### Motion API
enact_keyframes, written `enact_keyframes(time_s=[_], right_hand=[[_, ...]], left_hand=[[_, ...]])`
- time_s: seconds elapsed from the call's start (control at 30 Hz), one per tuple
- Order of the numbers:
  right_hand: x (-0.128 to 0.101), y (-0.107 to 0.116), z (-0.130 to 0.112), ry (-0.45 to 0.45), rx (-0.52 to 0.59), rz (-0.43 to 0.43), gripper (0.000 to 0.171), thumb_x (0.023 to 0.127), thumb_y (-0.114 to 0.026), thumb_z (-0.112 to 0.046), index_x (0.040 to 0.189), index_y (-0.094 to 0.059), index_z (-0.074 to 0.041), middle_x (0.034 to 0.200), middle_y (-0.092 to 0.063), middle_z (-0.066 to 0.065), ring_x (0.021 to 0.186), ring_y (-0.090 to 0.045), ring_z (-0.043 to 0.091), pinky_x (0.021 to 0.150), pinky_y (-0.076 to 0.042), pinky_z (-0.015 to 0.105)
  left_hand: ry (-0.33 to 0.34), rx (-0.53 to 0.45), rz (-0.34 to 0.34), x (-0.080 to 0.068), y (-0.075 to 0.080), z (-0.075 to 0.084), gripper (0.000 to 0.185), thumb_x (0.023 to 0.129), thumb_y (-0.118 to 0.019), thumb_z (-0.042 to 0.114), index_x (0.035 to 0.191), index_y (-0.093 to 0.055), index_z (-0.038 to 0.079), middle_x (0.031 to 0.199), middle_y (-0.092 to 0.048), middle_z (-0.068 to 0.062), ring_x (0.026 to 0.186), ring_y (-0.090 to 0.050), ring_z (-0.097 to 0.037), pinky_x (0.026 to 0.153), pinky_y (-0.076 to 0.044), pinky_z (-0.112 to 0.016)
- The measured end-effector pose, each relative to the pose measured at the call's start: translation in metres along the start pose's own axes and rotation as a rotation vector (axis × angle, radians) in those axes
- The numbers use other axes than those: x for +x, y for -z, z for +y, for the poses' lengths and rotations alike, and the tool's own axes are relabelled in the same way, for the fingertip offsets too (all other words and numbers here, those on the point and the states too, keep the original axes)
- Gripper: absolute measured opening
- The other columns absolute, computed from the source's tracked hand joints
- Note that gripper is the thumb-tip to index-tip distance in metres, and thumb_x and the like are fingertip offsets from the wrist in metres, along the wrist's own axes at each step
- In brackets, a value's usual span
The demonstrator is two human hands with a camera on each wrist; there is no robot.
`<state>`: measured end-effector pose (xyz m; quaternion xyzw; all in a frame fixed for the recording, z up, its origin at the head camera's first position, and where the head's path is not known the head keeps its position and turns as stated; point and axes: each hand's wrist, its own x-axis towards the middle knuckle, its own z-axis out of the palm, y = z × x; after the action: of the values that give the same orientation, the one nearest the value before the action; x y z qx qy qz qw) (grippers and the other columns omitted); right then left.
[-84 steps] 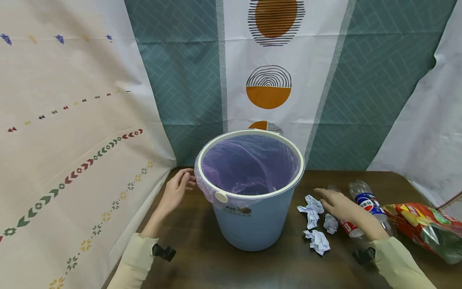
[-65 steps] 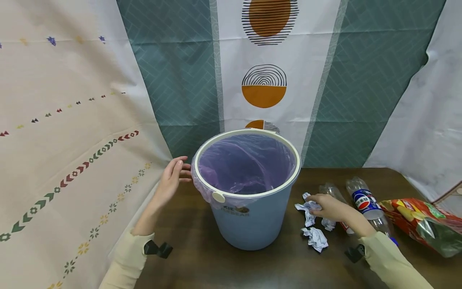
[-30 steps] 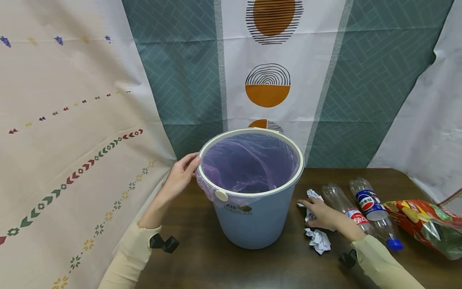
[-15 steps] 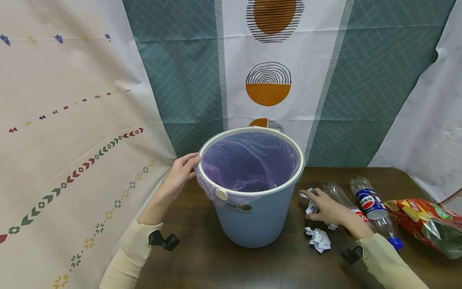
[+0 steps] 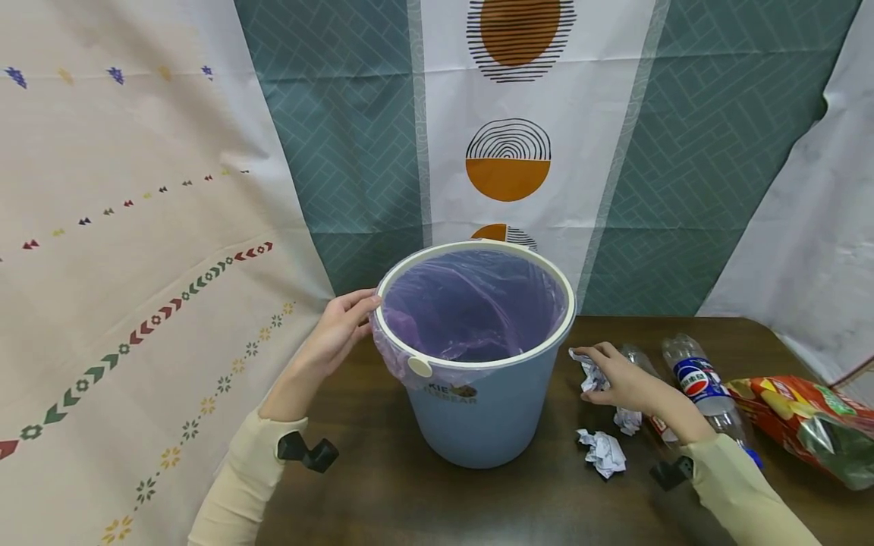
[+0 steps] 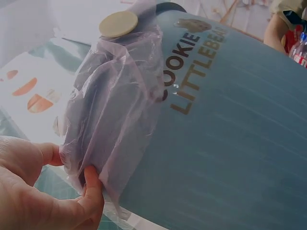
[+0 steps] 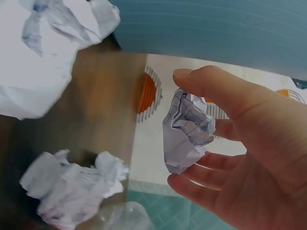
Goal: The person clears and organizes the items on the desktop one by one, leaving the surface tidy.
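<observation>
A light blue trash can point(image 5: 481, 425) lined with a thin purple bag point(image 5: 471, 303) stands on the table. At its left rim my left hand point(image 5: 341, 326) grips the edge; the left wrist view has the thumb and a finger pinching the bag-covered rim. To the right of the can, my right hand point(image 5: 624, 379) holds a crumpled paper point(image 7: 187, 134) between thumb and fingers. Another crumpled paper point(image 5: 604, 455) lies on the table below that hand, and a further paper ball point(image 5: 628, 420) is beside its palm.
A Pepsi-labelled plastic bottle point(image 5: 698, 379) and a partly hidden clear bottle point(image 5: 638, 358) lie right of the right hand. A red snack bag point(image 5: 795, 413) is at the far right of the table point(image 5: 423, 508). Patterned cloths point(image 5: 341, 152) hang behind and at left.
My left hand has moved onto the can's rim. My right hand has reached down left to the papers, taken hold of one and risen slightly with it.
</observation>
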<state>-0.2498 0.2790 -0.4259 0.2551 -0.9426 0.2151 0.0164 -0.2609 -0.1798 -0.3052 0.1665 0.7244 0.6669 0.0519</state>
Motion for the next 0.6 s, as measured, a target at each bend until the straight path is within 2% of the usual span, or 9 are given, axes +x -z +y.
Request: enact_keyframes(time_s=[0.1,0.2,0.33,0.43,0.6], right_hand=[[0.0,0.005,0.0,0.004,-0.005,0.03,0.069,0.082,-0.076,-0.022,0.138,-0.043,0.001,0.127,-0.044,0.027,0.104,-0.057,0.035,0.085,-0.053,0.054],[0.001,0.01,0.001,0.014,-0.024,0.065,0.068,0.081,-0.077,-0.022,0.137,-0.044,0.0,0.126,-0.045,0.025,0.09,-0.057,0.027,0.077,-0.055,0.045],[0.002,0.019,0.0,0.021,-0.035,0.086,0.067,0.082,-0.076,-0.023,0.136,-0.045,0.001,0.126,-0.045,0.026,0.08,-0.053,0.019,0.073,-0.052,0.039],[0.002,0.027,-0.003,0.025,-0.038,0.092,0.066,0.083,-0.075,-0.023,0.136,-0.044,0.002,0.127,-0.045,0.028,0.089,-0.056,0.025,0.081,-0.053,0.047],[0.003,0.039,-0.006,0.006,-0.039,0.106,0.063,0.086,-0.073,-0.022,0.137,-0.044,0.001,0.129,-0.046,0.027,0.104,-0.057,0.035,0.086,-0.051,0.053]], left_hand=[[0.004,-0.01,0.005,0.0,0.0,0.001,0.046,0.102,-0.048,0.02,0.135,-0.043,-0.011,0.135,-0.048,-0.025,0.105,-0.059,-0.01,0.09,-0.052,-0.019],[0.011,-0.016,0.007,0.0,0.001,0.001,0.046,0.102,-0.048,0.019,0.136,-0.043,-0.011,0.135,-0.048,-0.025,0.105,-0.06,-0.009,0.09,-0.052,-0.019],[0.014,-0.026,0.004,0.0,0.001,0.001,0.046,0.101,-0.048,0.019,0.136,-0.042,-0.011,0.134,-0.049,-0.023,0.104,-0.06,-0.008,0.09,-0.052,-0.018],[0.016,-0.04,0.006,0.0,0.0,0.002,0.046,0.101,-0.048,0.019,0.136,-0.042,-0.011,0.131,-0.051,-0.021,0.102,-0.061,-0.007,0.089,-0.052,-0.018],[0.026,-0.058,0.01,-0.001,-0.001,0.002,0.047,0.101,-0.048,0.018,0.137,-0.04,-0.011,0.129,-0.052,-0.017,0.1,-0.062,-0.006,0.087,-0.052,-0.018]])
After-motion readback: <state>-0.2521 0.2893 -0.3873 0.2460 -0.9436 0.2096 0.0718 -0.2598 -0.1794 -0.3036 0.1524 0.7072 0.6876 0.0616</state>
